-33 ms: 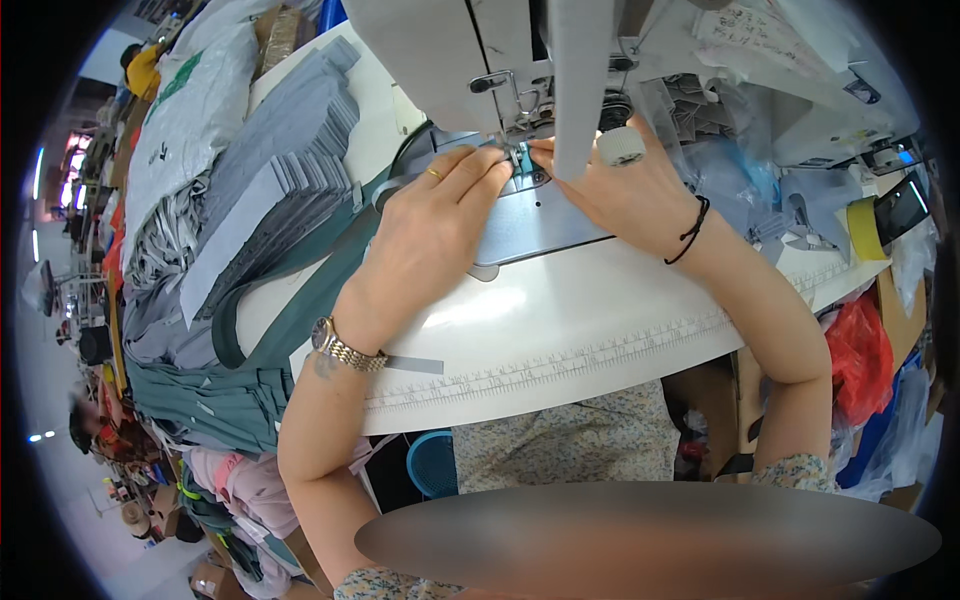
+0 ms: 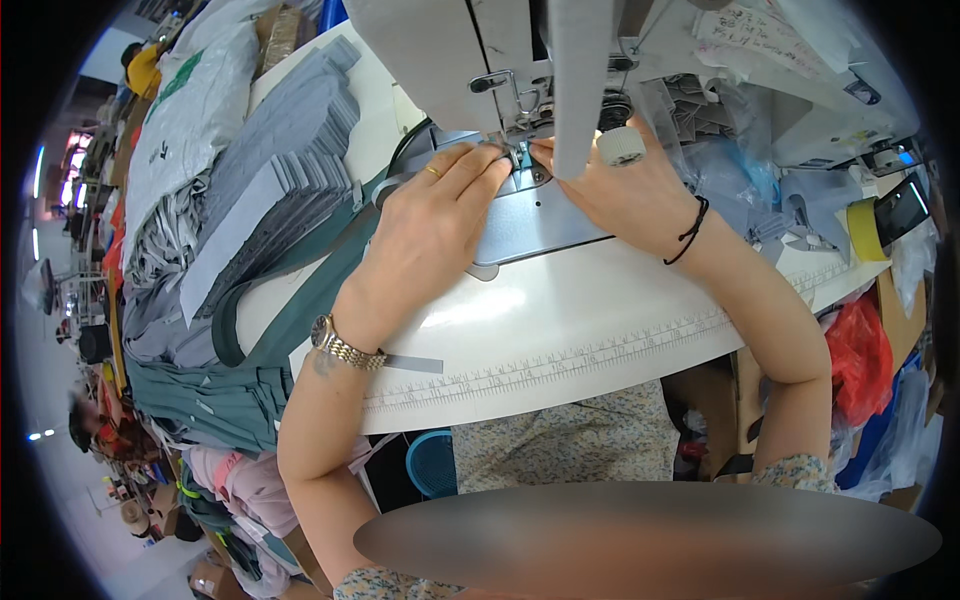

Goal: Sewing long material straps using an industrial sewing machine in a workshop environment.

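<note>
My left hand [image 2: 437,205] is closed, its fingertips pressed together just left of the presser foot [image 2: 522,160] of a sewing machine [image 2: 440,50]. What lies under those fingers is hidden. A dark green fabric strip [image 2: 305,305] runs up the table and passes out of sight by this hand, and a loop of narrow grey band [image 2: 385,188] shows beside it. From the right, my right hand [image 2: 625,190] reaches to the foot with its fingertips pinched close to it. The machine's upright part and white knob [image 2: 621,146] cover some of its fingers, so what it grips cannot be seen.
Stacked grey fabric pieces [image 2: 290,190] and a white plastic bag [image 2: 205,100] lie at left, above folded green cloth [image 2: 215,400]. A printed ruler [image 2: 560,371] follows the table's front edge. Thread snips [image 2: 803,222], yellow tape [image 2: 864,228] and a phone [image 2: 903,212] sit at right.
</note>
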Demonstrator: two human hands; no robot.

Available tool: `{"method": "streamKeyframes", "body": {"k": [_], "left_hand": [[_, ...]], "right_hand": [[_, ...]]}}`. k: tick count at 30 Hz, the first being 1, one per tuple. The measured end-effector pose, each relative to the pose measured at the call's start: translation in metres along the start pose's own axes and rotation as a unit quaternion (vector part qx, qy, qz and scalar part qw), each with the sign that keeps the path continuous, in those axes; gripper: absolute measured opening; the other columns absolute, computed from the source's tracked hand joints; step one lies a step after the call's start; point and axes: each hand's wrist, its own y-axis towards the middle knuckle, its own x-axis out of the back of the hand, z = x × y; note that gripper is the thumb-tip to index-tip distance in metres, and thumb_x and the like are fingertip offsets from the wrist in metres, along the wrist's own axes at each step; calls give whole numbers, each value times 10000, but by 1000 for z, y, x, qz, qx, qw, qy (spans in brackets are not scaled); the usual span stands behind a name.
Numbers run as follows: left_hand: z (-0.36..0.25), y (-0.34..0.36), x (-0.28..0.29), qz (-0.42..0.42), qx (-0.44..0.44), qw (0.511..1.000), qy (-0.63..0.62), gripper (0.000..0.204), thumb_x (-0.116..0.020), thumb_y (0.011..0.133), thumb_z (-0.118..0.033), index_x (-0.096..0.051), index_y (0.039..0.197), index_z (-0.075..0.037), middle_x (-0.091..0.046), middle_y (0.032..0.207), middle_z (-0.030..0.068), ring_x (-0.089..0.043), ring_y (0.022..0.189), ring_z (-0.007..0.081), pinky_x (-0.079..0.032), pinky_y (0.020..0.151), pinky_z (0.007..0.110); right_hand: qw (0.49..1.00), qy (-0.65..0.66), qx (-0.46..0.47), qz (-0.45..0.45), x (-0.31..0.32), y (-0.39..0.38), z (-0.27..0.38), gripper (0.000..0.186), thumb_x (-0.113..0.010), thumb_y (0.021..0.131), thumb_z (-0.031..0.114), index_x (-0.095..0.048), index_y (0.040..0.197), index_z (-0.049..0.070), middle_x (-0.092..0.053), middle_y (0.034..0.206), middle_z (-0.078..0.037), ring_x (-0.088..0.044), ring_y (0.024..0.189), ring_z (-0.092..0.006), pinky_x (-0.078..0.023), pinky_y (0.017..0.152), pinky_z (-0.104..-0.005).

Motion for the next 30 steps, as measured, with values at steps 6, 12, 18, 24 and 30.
{"method": "streamKeyframes", "body": {"k": [6,12,18,24,30], "left_hand": [[3,-1,-1,16,46,997,57,287,-613,914,-91,-648,1178,15,-652,1237,161,-614,1175,322,-519,978,386],[0,-3,-6,20,76,996,52,318,-598,936,-132,-633,1216,12,-621,1297,150,-597,1219,296,-518,982,413],[-12,-3,-4,12,85,978,191,370,-639,940,-220,-620,1214,28,-660,1177,170,-666,1059,278,-592,747,329],[-1,-6,8,1,138,987,88,335,-619,952,-252,-650,1181,-9,-664,1188,141,-671,986,309,-580,770,378],[6,-21,82,-143,92,985,25,191,-652,926,-163,-710,1047,-27,-697,973,160,-656,850,366,-526,736,409]], "right_hand": [[999,-25,10,-18,0,4,3,205,-596,826,95,-706,998,102,-684,847,-95,-685,912,-260,-364,1130,-564],[996,-41,-8,73,4,-1,5,392,-614,813,89,-686,1197,64,-688,919,-116,-697,938,-318,-364,1121,-580],[997,-37,8,63,3,3,4,360,-596,875,117,-674,1221,57,-702,999,-33,-709,905,-205,-410,1086,-573],[987,105,90,77,33,3,16,305,-714,806,108,-671,1099,35,-665,1188,-79,-650,992,-257,-558,781,-366],[937,325,109,64,42,41,128,223,-712,756,117,-650,948,21,-617,993,-92,-602,914,-266,-504,808,-365]]}}
